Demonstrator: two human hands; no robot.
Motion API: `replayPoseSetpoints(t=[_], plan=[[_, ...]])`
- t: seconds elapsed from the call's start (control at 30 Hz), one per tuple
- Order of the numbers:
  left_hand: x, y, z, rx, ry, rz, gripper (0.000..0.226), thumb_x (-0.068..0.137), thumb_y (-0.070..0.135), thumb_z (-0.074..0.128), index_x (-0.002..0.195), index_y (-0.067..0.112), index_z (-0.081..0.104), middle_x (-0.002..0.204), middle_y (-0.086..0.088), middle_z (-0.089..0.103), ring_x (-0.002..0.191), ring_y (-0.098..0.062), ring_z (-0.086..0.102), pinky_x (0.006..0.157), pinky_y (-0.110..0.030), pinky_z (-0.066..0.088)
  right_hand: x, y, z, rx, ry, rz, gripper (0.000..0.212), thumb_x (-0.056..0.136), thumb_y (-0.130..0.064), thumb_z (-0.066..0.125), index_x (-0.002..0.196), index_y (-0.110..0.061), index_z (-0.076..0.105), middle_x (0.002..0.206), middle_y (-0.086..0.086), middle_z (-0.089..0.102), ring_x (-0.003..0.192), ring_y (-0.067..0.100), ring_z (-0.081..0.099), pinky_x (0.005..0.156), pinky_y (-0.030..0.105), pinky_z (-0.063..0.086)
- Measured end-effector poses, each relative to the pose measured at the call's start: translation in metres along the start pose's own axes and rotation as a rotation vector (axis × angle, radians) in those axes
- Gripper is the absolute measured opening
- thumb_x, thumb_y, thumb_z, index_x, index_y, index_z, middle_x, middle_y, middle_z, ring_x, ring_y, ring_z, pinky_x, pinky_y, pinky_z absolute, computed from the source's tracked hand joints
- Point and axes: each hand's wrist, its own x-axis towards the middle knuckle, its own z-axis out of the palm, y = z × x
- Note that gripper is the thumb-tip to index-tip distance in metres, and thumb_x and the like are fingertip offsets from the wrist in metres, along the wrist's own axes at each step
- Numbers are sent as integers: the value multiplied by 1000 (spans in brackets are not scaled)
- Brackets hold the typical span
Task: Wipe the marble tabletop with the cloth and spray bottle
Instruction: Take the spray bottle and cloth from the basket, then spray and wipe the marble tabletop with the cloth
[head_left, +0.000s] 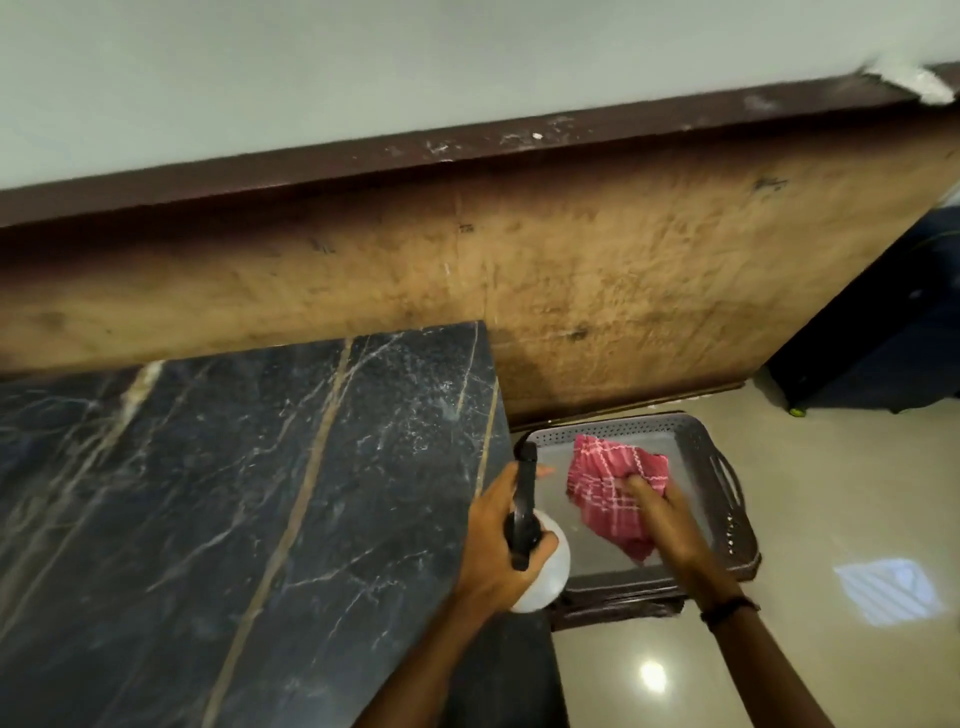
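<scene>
Left hand (493, 540) fingers wrap the spray bottle (540, 566) beside the tray (727, 519). Right hand (660, 514) fingers pinch the red checked cloth (608, 488) inside the tray, right of the marble surface (260, 493).

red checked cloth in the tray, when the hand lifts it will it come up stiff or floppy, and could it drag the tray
The red checked cloth lies crumpled with folds under the right hand, so it will probably come up limp and drape. It looks thin, so likely light. It lies loose in the tray, so it seems unlikely to drag it.
</scene>
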Motion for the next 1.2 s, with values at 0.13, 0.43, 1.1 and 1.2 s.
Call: replayPoseSetpoints(t=[0.13,0.43,1.1,1.2], plan=[[-49,3,-68,-104,94,-27,47,66,3,63,111,16,61,98,7,68,84,-3,63,83,-22,53,-43,-2,91,363,-45,142,25,97,-19,49,117,-10,61,101,16,71,85,27,71,69,38,58],[-172,-31,-221,20,107,-299,16,79,22,74,90,26,64,80,9,67,78,-4,64,74,-13,48,-127,28,285,699,-277,282,34,94,-24,49,118,-5,63,103,15,72,92,28,71,82,45,55],[-315,-68,-362,123,210,-632,16,84,25,64,70,29,58,76,-3,65,77,-26,64,75,-39,51,-221,78,477,560,-579,355,56,93,-56,48,120,-11,67,125,16,66,114,30,63,91,45,53],[-319,-70,-368,103,257,-657,16,84,26,65,70,25,58,74,-6,63,69,-24,60,73,-41,51,-222,76,489,546,-582,373,57,93,-55,47,125,-9,62,124,17,66,113,30,64,92,46,52]])
